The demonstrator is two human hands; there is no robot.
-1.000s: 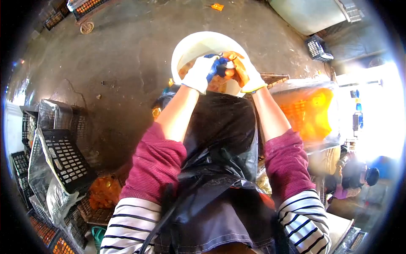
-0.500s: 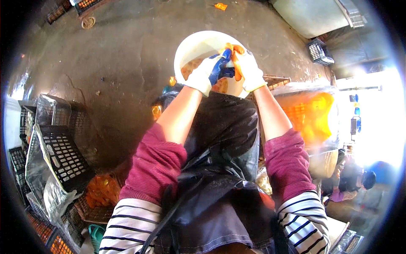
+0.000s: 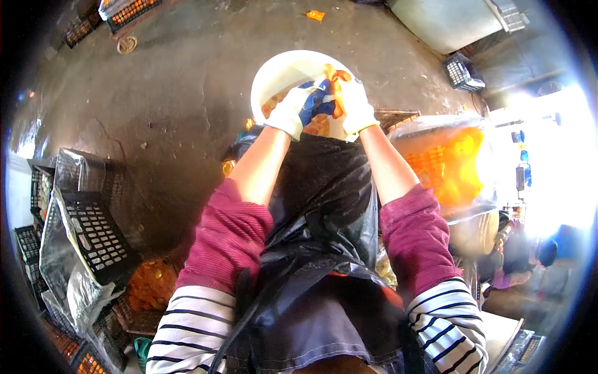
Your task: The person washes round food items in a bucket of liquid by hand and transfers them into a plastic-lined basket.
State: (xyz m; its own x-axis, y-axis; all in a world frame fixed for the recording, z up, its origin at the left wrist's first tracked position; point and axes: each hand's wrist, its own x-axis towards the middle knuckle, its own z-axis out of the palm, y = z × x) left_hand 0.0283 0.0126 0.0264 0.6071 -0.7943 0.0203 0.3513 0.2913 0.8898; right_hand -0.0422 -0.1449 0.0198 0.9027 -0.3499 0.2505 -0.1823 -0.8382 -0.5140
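Observation:
My left hand (image 3: 303, 107), in a white glove with a blue palm, is over a white tub (image 3: 266, 78). My right hand (image 3: 350, 103) meets it there in a white glove with orange fingers. Both hands are closed, with fingers bent towards each other. Whatever lies between them is hidden by the gloves. Pale orange pieces (image 3: 273, 103) show inside the tub below my hands. A black apron (image 3: 324, 181) covers my lap, right up against the near side of the tub.
On the right stands a plastic-lined crate with bright orange contents (image 3: 458, 165). Black crates (image 3: 99, 230) are stacked at left, near a crate of orange pieces (image 3: 149, 287). A person (image 3: 520, 255) is at far right. An orange scrap (image 3: 316, 15) lies on the floor.
The view has shifted a little, so the tub and my hands appear slightly further left. My fingers have changed position slightly, and both hands stay together over the tub.

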